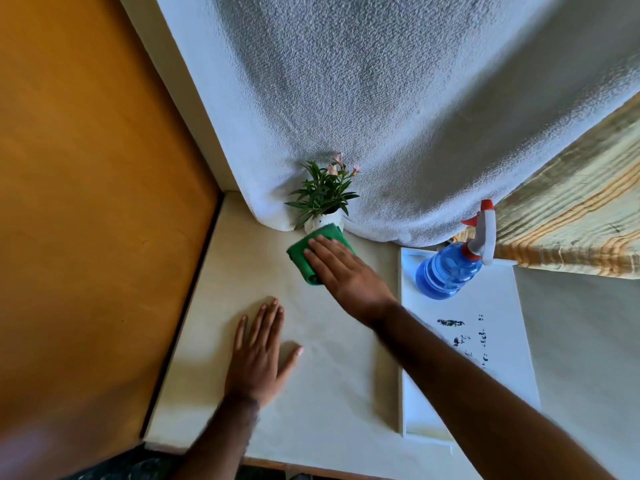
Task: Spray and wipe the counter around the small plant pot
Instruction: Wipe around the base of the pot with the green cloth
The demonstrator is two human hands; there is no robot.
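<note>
A small white plant pot (325, 221) with green leaves and pink flowers stands at the back of the pale counter (332, 368), against a hanging white cloth. A folded green cloth (304, 252) lies on the counter touching the pot's front. My right hand (343, 271) presses flat on the green cloth, fingers together and pointing left. My left hand (258, 355) rests flat on the counter nearer to me, fingers spread, holding nothing. A blue spray bottle (450, 270) with a white and red trigger head stands to the right of the pot.
The spray bottle stands on a white board (491, 341) with dark smudges, lying on the counter's right side. A white textured cloth (381, 116) hangs behind the pot, a striped yellowish fabric (571, 209) at right. An orange-brown panel (86, 202) borders the counter's left edge.
</note>
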